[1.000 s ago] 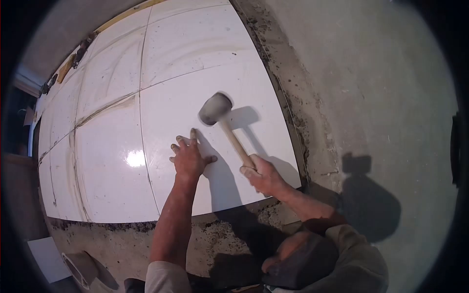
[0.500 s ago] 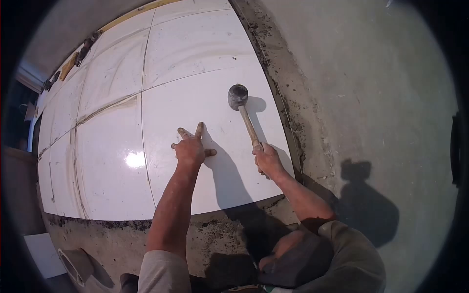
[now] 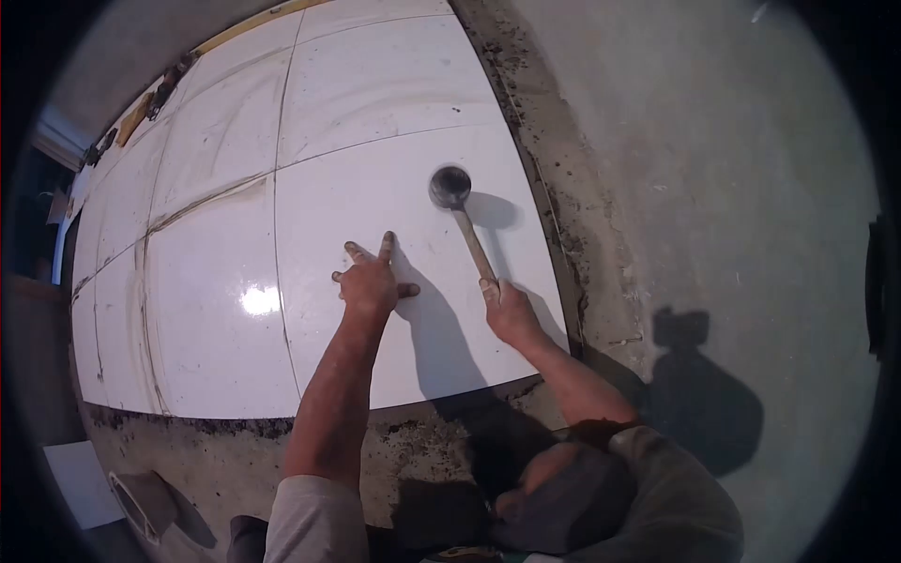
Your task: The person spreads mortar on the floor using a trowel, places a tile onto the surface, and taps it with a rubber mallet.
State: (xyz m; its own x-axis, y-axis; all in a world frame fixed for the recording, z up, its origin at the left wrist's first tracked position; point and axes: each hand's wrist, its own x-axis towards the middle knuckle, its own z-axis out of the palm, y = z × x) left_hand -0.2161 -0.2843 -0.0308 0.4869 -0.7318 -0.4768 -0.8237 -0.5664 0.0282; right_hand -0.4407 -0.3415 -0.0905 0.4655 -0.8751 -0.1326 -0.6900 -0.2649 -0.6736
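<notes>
My left hand [image 3: 370,283] rests on a large white floor tile [image 3: 328,202] with its fingers spread apart. To its right, my right hand [image 3: 511,312] is wrapped round the wooden handle of a rubber mallet [image 3: 474,246]. The mallet's round black head points away from me over the right part of the same tile. Its shadow falls on the tile just to the right of the head, apart from it. Dark dirt marks my left fingertips.
More white tiles [image 3: 211,281] with smeared joints extend left and away. A string runs along the mortar strip [image 3: 554,178] beside the right edge. Bare concrete [image 3: 713,169] lies further right. A bucket [image 3: 145,507] and a white tile piece [image 3: 84,483] are at the lower left.
The mallet's head has shifted slightly left and looks raised off the tile, its shadow further from it. My right hand has turned a little. My left hand stays spread on the tile.
</notes>
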